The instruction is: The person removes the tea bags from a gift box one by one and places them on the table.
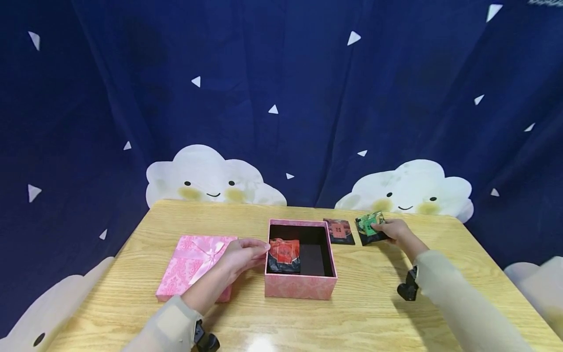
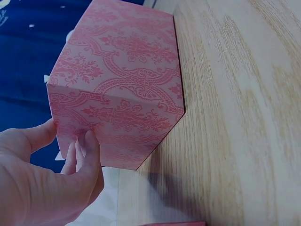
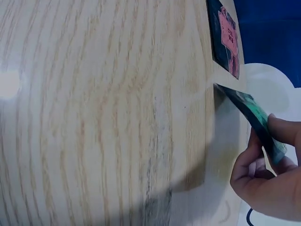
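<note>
My left hand (image 1: pixel 243 255) holds the left wall of an uncovered pink patterned box (image 1: pixel 300 287); in the left wrist view the thumb is at the rim and the curled fingers touch the outside. Inside the box, at its left, lies a red and black packet (image 1: pixel 284 253). At the right, my right hand (image 1: pixel 397 230) pinches a green and black packet (image 1: pixel 369 226) by its right side. The right wrist view shows this green packet (image 3: pixel 254 113) tilted, its near edge raised off the table. A dark packet with a pink-red label (image 1: pixel 339 231) lies flat between the box and the green packet.
A pink box lid (image 1: pixel 186 266) with a ribbon bow lies left of the box, under the left forearm. The wooden table (image 1: pixel 360 313) ends at the back against a dark blue curtain (image 1: pixel 246 63) printed with clouds and white triangles.
</note>
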{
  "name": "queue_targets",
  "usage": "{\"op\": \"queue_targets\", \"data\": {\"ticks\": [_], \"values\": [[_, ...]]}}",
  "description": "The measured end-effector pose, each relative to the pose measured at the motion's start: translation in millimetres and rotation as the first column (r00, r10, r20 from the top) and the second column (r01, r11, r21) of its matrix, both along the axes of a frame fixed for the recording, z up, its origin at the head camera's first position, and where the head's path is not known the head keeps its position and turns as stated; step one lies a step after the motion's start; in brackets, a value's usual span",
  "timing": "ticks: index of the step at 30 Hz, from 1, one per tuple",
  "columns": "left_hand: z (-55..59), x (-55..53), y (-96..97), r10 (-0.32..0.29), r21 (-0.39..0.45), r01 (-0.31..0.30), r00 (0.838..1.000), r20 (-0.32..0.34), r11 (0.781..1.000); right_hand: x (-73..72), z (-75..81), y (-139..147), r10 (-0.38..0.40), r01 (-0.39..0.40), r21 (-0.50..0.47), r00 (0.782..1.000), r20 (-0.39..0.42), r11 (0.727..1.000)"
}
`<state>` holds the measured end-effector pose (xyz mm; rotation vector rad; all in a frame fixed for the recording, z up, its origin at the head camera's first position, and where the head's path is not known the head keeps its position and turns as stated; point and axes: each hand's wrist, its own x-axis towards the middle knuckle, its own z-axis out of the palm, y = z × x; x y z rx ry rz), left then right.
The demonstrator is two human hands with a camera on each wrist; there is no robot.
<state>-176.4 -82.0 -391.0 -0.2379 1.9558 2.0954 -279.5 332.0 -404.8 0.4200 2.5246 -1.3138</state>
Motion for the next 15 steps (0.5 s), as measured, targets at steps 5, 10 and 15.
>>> {"op": "queue_targets", "data": {"ticks": [5, 10, 15], "values": [[-2.2, -0.8, -1.1, -0.001, -0.003, 0.002, 1.000, 0.014, 1.000, -1.5, -3.8, -3.4, 0.046, -0.043, 0.136, 0.999, -0.014, 0.990], [-3.1, -1.3, -0.8, 0.002, 0.001, -0.002, 1.000, 0.013, 1.000, 0.4, -4.0, -6.9, 0.105, -0.073, 0.344, 0.992, -0.075, 0.936], [-1.1, -0.8, -0.9, 0.001, -0.001, -0.001, 1.000, 0.013, 1.000, 0.0, -6.0, -9.9, 0.132, -0.054, 0.494, 0.983, -0.124, 0.868]]}}
